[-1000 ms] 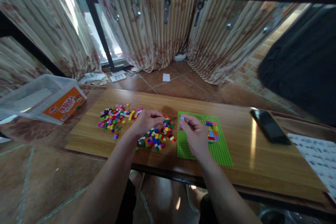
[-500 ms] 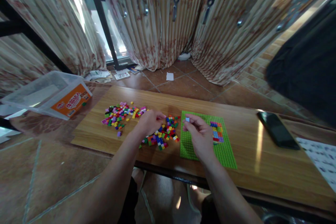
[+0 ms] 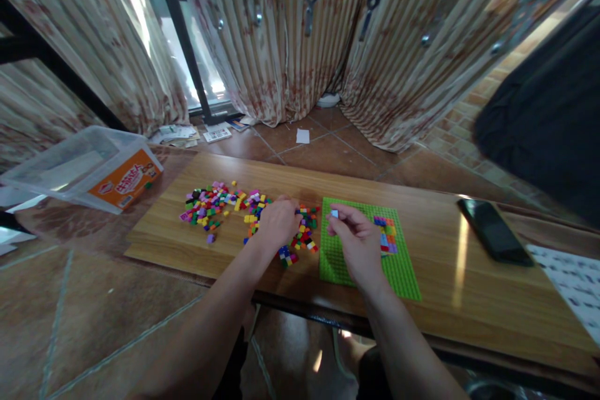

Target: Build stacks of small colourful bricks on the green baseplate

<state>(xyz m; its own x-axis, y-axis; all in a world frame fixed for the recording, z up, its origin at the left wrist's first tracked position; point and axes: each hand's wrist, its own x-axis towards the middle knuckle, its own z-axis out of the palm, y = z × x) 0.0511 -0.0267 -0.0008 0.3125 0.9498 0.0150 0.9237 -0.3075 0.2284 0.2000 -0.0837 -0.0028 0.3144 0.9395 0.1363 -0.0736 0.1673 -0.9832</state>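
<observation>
While the left hand point(image 3: 280, 222) is down among the loose bricks point(image 3: 307, 220), the right hand point(image 3: 357, 240) holds a pale blue brick point(image 3: 334, 214) over the green baseplate point(image 3: 334, 265). From where I stand, the relation that matters is sideways: the joined block of coloured bricks point(image 3: 390, 239) lies to the right of the right fingertips, past the knuckles, with part of it hidden behind that hand. The right hand is clearly the nearer one to it; the left is well apart, beyond the plate's left edge.

The right thumb and forefinger are pinching the pale blue brick, which pokes out at their tips, near the plate's far left corner. It's too small for me to make out its long axis, and the covered side of the joined block keeps me from judging that one's.

The left fingers are bent downward, tips hidden; whether they grip a piece I can't tell. Loose bricks surround them, some just right of the fingertips, others spreading off to the left.
</observation>
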